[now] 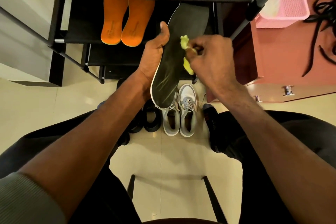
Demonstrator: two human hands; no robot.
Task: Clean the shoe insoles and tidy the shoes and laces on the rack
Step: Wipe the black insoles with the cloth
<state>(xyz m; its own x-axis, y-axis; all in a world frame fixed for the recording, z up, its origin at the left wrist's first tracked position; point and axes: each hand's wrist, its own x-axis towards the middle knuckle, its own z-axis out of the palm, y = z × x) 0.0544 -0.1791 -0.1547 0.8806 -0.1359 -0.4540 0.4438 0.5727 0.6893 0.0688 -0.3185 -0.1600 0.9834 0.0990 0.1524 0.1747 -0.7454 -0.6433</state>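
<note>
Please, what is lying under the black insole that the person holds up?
Under the heel end of the black insole stand grey and white sneakers on the floor. The insole covers the left sneaker's toe; black shoes sit beside them. Anything else beneath it is hidden.

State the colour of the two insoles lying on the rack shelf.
Orange: the two insoles lie side by side on the rack shelf, seen best in the head view.

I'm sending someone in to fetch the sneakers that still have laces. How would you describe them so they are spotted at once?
Start at the black shoe rack and look at the tiled floor in front of it. The grey and white sneakers stand side by side there. The black shoes beside them are all dark; only this pair is pale with grey laces.
</note>
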